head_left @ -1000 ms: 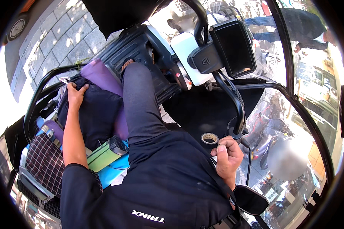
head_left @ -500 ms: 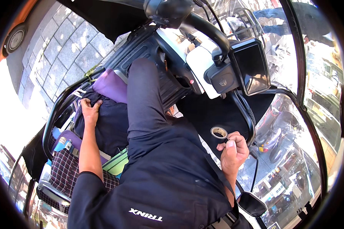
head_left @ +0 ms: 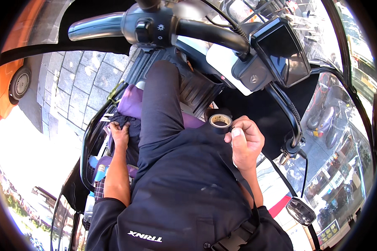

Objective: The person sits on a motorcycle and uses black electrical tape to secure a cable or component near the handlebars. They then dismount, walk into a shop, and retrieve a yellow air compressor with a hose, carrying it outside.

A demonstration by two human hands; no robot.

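Observation:
Fingertips and thumb of my right hand [head_left: 247,142] are pinched at the right side of a roll of black tape [head_left: 221,129] with a pale core. I cannot tell whether they grip the roll's edge or a loose end of tape. The roll hangs above my lap, its round opening facing up. At the left, my left hand [head_left: 120,134] is closed on a bunched dark cloth [head_left: 134,134] beside my thigh. A purple cloth [head_left: 131,102] lies just beyond that hand, partly hidden by my leg.
A black handlebar [head_left: 205,31] with a grip crosses the top, and a dark display [head_left: 280,54] stands at its right. The ribbed footboard [head_left: 192,96] lies below. A curved black rail [head_left: 86,146] bounds the left side. A mirror [head_left: 300,210] sits lower right; an orange car [head_left: 4,92] is outside.
The view has shifted, bringing the handlebar grip and orange car further in. The tape roll is nearer the middle of my lap, still at my right hand. My left hand stays on the dark cloth.

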